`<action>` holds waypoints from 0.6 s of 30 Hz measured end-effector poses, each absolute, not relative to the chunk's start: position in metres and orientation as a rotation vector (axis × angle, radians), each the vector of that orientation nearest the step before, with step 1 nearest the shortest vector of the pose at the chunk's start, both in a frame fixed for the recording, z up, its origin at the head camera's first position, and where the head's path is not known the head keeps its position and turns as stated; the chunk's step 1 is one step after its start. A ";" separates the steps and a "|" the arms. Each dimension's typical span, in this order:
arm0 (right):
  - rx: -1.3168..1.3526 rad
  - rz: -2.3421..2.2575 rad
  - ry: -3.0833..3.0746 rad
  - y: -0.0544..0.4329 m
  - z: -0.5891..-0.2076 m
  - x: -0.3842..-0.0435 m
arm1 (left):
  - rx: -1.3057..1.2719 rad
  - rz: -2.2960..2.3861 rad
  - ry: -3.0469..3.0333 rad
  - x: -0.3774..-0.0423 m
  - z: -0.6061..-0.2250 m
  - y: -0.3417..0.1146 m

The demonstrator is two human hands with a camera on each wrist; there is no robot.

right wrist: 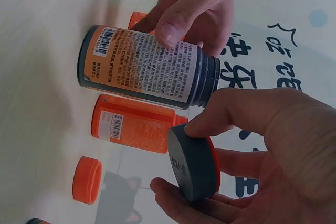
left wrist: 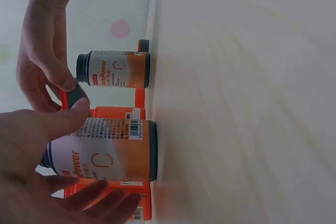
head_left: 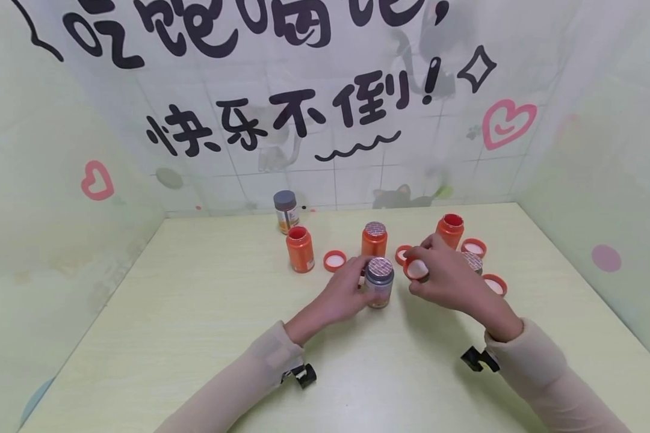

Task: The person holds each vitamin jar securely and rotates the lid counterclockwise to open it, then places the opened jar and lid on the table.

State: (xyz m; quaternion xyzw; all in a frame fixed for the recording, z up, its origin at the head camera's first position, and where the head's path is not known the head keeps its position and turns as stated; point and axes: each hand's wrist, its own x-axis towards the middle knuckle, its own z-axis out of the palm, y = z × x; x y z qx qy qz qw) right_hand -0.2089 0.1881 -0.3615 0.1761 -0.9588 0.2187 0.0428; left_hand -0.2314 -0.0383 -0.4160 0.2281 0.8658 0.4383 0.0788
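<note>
My left hand (head_left: 345, 293) grips a dark-rimmed supplement bottle (head_left: 380, 293) upright on the table. A patterned foil seal covers the bottle's uncapped mouth; its label is white and orange in the left wrist view. Just right of it, my right hand (head_left: 455, 281) pinches a grey bottle cap (right wrist: 195, 166) with a red rim. The cap's pale inside faces the head camera, and it is apart from the bottle. Behind the held bottle stands a foil-sealed orange bottle (head_left: 374, 242). A second foil-sealed grey bottle (head_left: 472, 261) is partly hidden by my right hand.
Uncapped orange bottles stand at the left (head_left: 301, 252) and the right (head_left: 451, 226). A capped grey bottle (head_left: 286, 211) is at the back left. Loose red-rimmed caps (head_left: 334, 260) lie about the bottles. Printed walls (head_left: 325, 180) border the table (head_left: 195, 313).
</note>
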 end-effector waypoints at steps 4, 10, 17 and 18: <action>0.559 0.645 -2.976 0.185 -0.368 -0.211 | 0.620 1.210 2.607 -0.229 -0.403 -0.047; 0.629 0.552 -3.043 0.181 -0.381 -0.218 | 0.670 1.264 2.691 -0.235 -0.355 -0.081; 0.589 0.520 -3.163 0.181 -0.394 -0.224 | 0.622 1.532 2.825 -0.256 -0.327 -0.133; 0.583 0.520 -3.177 0.181 -0.395 -0.225 | 0.601 1.564 2.849 -0.259 -0.326 -0.139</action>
